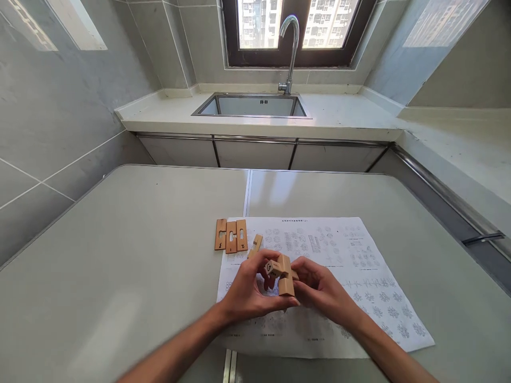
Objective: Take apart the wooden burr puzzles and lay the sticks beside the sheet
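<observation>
My left hand point(255, 290) grips a notched wooden puzzle piece point(286, 284) from both ends, thumb below and fingers above. It stands upright over the printed sheet point(391, 298). A second wooden piece point(273, 267), marked on its end, crosses it and sticks out to the left. My right hand point(317, 284) pinches the right side of this small assembly, and its fingertips partly hide what they hold. Just behind my left hand another notched wooden block point(256, 246) lies on the paper.
Flat wooden slats point(231, 236) with cut-outs and numbers lie at the sheet's upper left edge. All rests on a pale table point(120, 255) with a seam. Beyond it is a counter point(159, 114) with a sink point(251, 109) and a tall faucet point(293, 48) under a window.
</observation>
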Demonstrator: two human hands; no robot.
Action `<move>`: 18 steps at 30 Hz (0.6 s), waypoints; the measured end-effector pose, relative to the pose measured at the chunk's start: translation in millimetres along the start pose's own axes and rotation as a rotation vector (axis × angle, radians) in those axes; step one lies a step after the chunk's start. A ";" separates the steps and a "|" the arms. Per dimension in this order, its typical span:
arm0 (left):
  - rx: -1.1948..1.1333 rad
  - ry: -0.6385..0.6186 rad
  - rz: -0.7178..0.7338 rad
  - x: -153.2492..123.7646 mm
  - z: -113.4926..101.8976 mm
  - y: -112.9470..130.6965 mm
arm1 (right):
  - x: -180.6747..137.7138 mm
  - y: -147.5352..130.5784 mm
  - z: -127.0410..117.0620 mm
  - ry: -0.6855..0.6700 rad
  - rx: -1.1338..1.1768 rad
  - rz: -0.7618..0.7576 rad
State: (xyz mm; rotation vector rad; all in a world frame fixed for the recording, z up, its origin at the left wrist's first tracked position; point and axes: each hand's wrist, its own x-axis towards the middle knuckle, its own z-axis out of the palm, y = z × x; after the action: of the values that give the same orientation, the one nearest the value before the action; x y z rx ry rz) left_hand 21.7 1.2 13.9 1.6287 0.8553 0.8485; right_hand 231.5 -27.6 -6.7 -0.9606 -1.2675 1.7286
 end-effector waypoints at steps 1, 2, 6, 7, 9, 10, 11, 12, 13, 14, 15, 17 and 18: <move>-0.006 0.001 -0.020 0.0 0.1 0.3 | -0.7 0.2 0.9 0.029 -0.075 -0.022; -0.005 0.004 -0.031 0.0 0.1 0.6 | -1.3 0.9 1.6 0.063 -0.163 -0.056; 0.078 0.051 0.042 1.5 -0.7 2.1 | -2.2 7.3 2.3 0.199 -0.549 -0.267; 0.102 0.059 0.069 2.1 -0.9 2.4 | -2.0 9.4 2.5 0.208 -0.629 -0.332; 0.132 0.062 0.110 3.3 -1.0 2.4 | -1.1 13.4 3.4 0.198 -0.756 -0.468; 0.151 0.071 0.125 3.6 -1.1 2.3 | -0.5 15.1 4.1 0.190 -0.808 -0.524; 0.176 0.088 0.146 3.7 -1.4 2.1 | 0.0 16.4 5.0 0.187 -0.855 -0.568; 0.210 0.106 0.174 3.5 -1.8 2.1 | 0.4 17.4 5.8 0.192 -0.897 -0.596; 0.250 0.124 0.211 3.0 -2.5 2.4 | 0.8 17.9 6.5 0.202 -0.932 -0.608; 0.296 0.144 0.252 2.4 -3.5 2.9 | 1.2 18.1 7.0 0.218 -0.960 -0.610; 0.343 0.163 0.292 1.8 -4.8 3.8 | 1.4 17.9 7.2 0.242 -0.982 -0.609; 0.444 0.209 0.355 0.9 -8.0 6.0 | 1.9 16.8 6.5 0.318 -1.007 -0.596; 0.500 0.238 0.374 1.0 -9.8 6.9 | 2.1 16.1 5.6 0.363 -1.013 -0.579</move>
State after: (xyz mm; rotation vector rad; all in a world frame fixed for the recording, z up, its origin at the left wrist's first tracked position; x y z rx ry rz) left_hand 14.5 5.3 22.7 2.2019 0.9989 1.1702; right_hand 223.2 -31.2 -21.3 -1.1932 -1.9358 0.3784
